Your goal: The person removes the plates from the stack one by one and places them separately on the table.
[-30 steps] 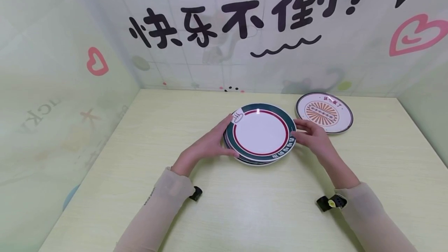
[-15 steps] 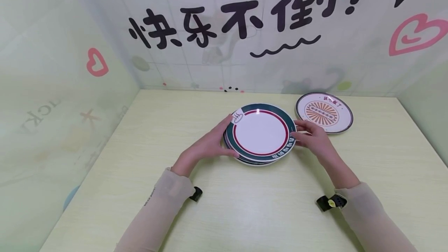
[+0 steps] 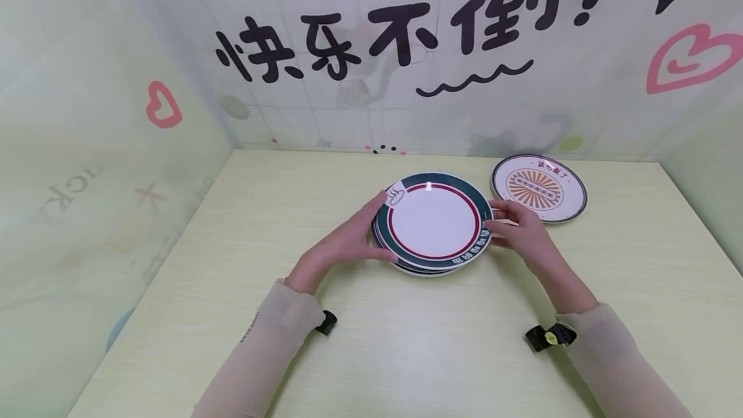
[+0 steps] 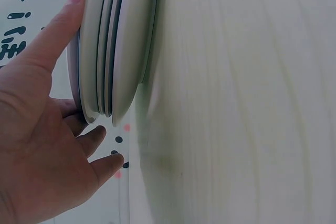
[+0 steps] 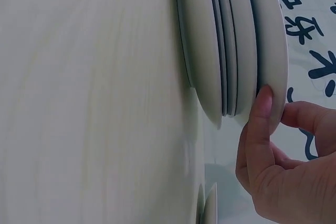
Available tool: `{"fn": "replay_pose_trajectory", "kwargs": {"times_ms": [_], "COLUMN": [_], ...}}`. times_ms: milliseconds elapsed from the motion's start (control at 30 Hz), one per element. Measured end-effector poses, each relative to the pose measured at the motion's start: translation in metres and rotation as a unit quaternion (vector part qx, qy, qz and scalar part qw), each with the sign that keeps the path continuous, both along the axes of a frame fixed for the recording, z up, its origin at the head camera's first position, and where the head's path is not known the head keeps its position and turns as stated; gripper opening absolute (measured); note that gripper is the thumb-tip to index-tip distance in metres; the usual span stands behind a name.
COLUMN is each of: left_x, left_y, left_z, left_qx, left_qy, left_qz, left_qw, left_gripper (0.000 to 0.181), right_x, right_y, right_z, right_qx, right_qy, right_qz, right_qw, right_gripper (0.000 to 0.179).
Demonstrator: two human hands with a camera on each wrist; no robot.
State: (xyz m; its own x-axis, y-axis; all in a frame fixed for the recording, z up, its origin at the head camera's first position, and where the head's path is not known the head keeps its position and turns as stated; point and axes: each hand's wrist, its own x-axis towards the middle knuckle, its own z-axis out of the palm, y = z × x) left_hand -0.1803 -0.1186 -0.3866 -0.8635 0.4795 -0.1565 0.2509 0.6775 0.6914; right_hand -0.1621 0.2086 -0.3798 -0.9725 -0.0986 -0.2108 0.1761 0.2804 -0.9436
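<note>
A stack of several round plates (image 4: 107,45) stands in the middle of the table. The top plate (image 3: 434,221) is white with a green rim band and a red ring. My left hand (image 3: 348,232) spans the left side of the stack, thumb at the front and fingers toward the back. In the left wrist view, its thumb and index finger touch the top plate's rim while the other fingers are spread free. Opposite, my right hand (image 5: 291,163) pinches the top plate's right rim. A gap shows beneath that rim in the right wrist view.
Behind my right hand, a white plate (image 3: 569,202) with an orange sunburst pattern lies on the pale wooden table (image 3: 418,353). A printed backdrop (image 3: 325,121) rises along the table's far edge, with side panels at left and right.
</note>
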Motion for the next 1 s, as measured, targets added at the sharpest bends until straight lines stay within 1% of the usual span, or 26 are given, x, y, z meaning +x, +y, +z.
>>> {"fn": "replay_pose_trajectory", "kwargs": {"times_ms": [233,567,733,1000], "left_x": [-0.001,-0.001,0.0,0.0], "left_y": [-0.001,-0.001,-0.001,0.0], "left_z": [-0.002,-0.001,-0.001,-0.001], "left_qx": [0.0,0.006,0.003,0.013], "left_qy": [0.01,0.019,0.015,0.01], "left_qz": [-0.007,-0.011,-0.006,-0.006], "left_qw": [0.9999,0.9997,0.9999,0.9999], "left_gripper": [0.125,0.128,0.128,0.128], "right_x": [0.001,0.004,0.005,0.005], "right_y": [0.003,0.011,0.015,0.024], "right_z": [0.004,0.007,0.008,0.01], "right_qx": [0.001,-0.034,-0.039,-0.053], "right_qy": [-0.009,-0.022,-0.021,-0.011], "right_qz": [0.001,-0.017,-0.024,-0.031], "right_qw": [1.0,0.999,0.9987,0.9981], "right_gripper": [0.056,0.059,0.059,0.049]}}
